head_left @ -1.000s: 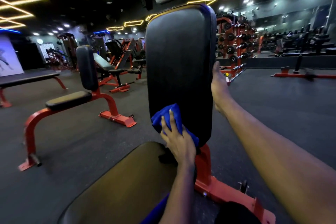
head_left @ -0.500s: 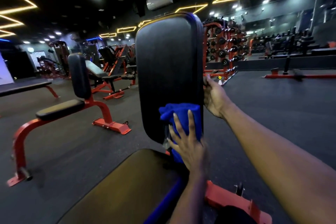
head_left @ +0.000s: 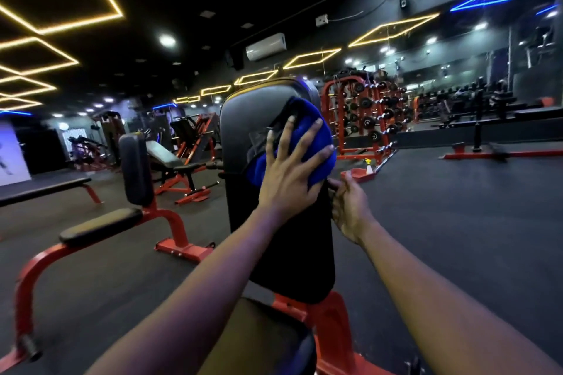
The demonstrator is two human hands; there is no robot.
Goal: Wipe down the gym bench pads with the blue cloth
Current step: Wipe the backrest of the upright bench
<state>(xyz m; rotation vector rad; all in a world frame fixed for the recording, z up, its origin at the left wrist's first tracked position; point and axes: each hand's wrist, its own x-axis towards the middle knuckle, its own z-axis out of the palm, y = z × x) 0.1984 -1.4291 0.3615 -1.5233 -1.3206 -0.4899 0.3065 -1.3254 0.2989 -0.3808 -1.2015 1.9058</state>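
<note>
**Blue cloth pressed high on the back pad**

Blue and thick, the cloth is bunched into a soft wad that bulges out between and around our fingers. It sits on the upper right part of the upright back pad, just under the rounded top edge and reaching the pad's right side. Our left hand lies flat over it, fingers straight and spread wide, pushing the cloth against the black vinyl. The vinyl is smooth and glossy, with a pale sheen just left of the cloth and a thin yellowish line along the top rim.

Our right hand is lower down, at the pad's right edge. Its thumb lies against the edge and its fingers wrap round out of sight behind, gripping the pad.

Below, the black seat pad lies close under us, joined to the back pad by a red frame. A second red bench stands to the left, and a rack of dumbbells stands beyond on the right.
</note>
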